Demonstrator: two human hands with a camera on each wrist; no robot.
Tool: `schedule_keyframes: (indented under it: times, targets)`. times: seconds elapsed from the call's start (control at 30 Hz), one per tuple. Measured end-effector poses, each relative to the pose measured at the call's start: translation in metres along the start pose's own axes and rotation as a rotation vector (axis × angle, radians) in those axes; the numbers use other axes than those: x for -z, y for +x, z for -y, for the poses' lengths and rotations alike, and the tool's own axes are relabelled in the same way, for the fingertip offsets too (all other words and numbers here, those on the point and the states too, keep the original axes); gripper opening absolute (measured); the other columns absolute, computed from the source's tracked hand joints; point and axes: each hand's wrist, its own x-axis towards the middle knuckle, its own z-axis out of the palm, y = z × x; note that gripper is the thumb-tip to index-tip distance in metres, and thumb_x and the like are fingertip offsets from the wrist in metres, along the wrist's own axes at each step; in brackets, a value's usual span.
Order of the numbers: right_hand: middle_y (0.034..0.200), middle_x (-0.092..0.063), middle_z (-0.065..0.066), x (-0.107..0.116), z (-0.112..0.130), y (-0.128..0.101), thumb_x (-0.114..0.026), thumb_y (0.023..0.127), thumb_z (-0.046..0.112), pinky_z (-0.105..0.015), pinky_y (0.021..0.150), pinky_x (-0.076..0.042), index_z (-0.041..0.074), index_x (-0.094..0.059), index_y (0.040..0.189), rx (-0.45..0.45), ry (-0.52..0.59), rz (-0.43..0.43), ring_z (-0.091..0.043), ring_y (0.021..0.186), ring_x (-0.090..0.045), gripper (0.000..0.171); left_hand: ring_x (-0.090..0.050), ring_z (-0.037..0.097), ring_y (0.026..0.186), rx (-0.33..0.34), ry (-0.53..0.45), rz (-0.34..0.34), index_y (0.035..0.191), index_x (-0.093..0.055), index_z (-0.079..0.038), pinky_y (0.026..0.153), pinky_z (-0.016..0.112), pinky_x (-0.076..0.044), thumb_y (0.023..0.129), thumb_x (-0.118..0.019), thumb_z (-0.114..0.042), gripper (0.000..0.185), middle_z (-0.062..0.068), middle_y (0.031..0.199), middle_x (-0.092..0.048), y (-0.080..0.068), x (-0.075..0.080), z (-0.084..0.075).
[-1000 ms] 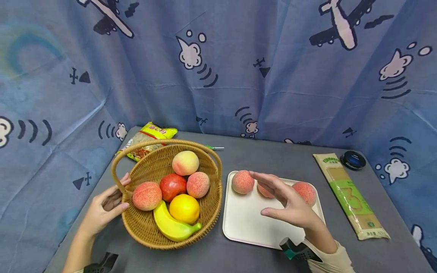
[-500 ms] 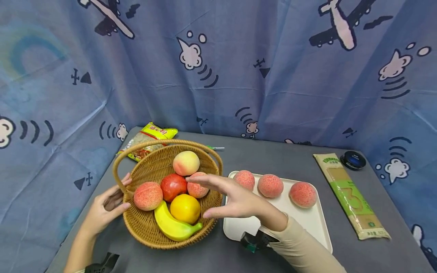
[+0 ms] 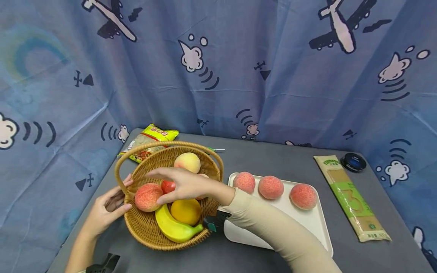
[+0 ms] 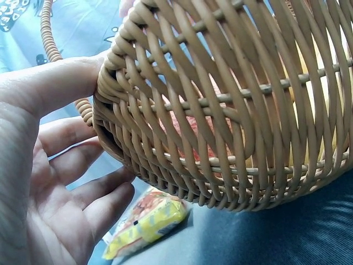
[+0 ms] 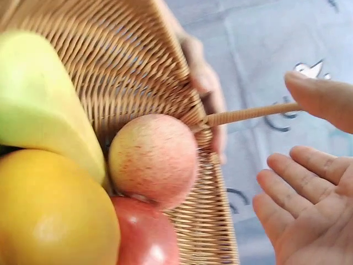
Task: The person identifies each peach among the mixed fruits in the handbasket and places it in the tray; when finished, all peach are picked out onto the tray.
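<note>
A wicker basket [image 3: 165,247] with an arched handle stands tilted toward me. My left hand [image 3: 104,212] holds its left rim near the handle's base; in the left wrist view the thumb [image 4: 55,85] lies on the rim. Over the basket, my right hand [image 3: 187,185] has thumb and fingers spread apart, holding nothing. Its fingertips are nearest a reddish peach [image 3: 147,198] at the left. Also inside are a red apple [image 3: 167,186], an orange [image 5: 55,215], a banana [image 3: 175,227] and a pale peach [image 3: 188,162]. Another peach is mostly hidden behind the right hand.
A white tray [image 3: 312,229] with three pink peaches [image 3: 271,187] stands right of the basket. Beyond it lie a noodle packet [image 3: 353,199] and a round black container [image 3: 353,162]. Behind the basket are a yellow food bag [image 3: 151,136] and a small green-handled tool [image 3: 216,149].
My right hand has swept left from above the tray to over the basket, its thumb and fingers still apart. The left hand stays on the basket's rim.
</note>
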Motion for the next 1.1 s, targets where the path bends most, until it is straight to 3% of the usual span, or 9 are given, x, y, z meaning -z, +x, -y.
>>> schedule_keyframes:
  times: [0.2, 0.5, 0.7, 0.9, 1.1]
  targets:
    - [0.146, -0.044, 0.004, -0.010, -0.015, 0.032, -0.072, 0.084, 0.032, -0.016, 0.108, -0.034, 0.016, -0.039, 0.144, -0.130, -0.049, 0.100, -0.005, 0.133, -0.040, 0.070, -0.041, 0.010, 0.135, 0.006, 0.017, -0.005, 0.139, -0.036, 0.014, 0.104, 0.017, -0.042, 0.082, -0.053, 0.023, 0.060, 0.026, 0.152, -0.024, 0.000, 0.000, 0.001]
    - [0.145, -0.045, 0.002, -0.022, -0.030, 0.060, -0.073, 0.082, 0.033, -0.013, 0.104, -0.034, 0.013, -0.040, 0.145, -0.145, -0.152, 0.208, -0.007, 0.128, -0.043, 0.074, -0.041, 0.008, 0.134, 0.020, 0.048, -0.005, 0.139, -0.037, 0.013, 0.103, 0.016, -0.042, 0.082, -0.054, 0.021, 0.059, 0.025, 0.153, -0.024, 0.000, -0.001, -0.001]
    - [0.150, -0.038, -0.003, -0.027, -0.034, 0.065, -0.073, 0.081, 0.034, -0.017, 0.107, -0.034, 0.013, -0.035, 0.147, -0.171, -0.265, 0.273, -0.012, 0.131, -0.040, 0.079, -0.041, 0.012, 0.135, -0.028, 0.039, -0.003, 0.139, -0.038, 0.012, 0.104, 0.017, -0.042, 0.081, -0.054, 0.023, 0.061, 0.030, 0.150, -0.024, -0.001, -0.001, 0.002]
    - [0.144, -0.043, -0.002, -0.027, -0.033, 0.064, -0.075, 0.081, 0.032, -0.015, 0.105, -0.036, 0.012, -0.038, 0.145, -0.144, -0.329, 0.267, -0.011, 0.126, -0.044, 0.077, -0.042, 0.013, 0.135, -0.099, -0.001, 0.011, 0.136, -0.036, 0.019, 0.104, 0.018, -0.042, 0.080, -0.054, 0.024, 0.059, 0.032, 0.149, -0.024, 0.000, -0.001, 0.005]
    - [0.138, -0.049, 0.000, -0.018, -0.026, 0.056, -0.075, 0.079, 0.028, -0.014, 0.100, -0.038, 0.011, -0.043, 0.140, -0.108, -0.330, 0.180, -0.010, 0.120, -0.047, 0.071, -0.042, 0.010, 0.134, -0.025, 0.031, 0.001, 0.137, -0.036, 0.016, 0.104, 0.017, -0.041, 0.081, -0.054, 0.023, 0.059, 0.029, 0.151, -0.023, 0.000, -0.001, 0.000]
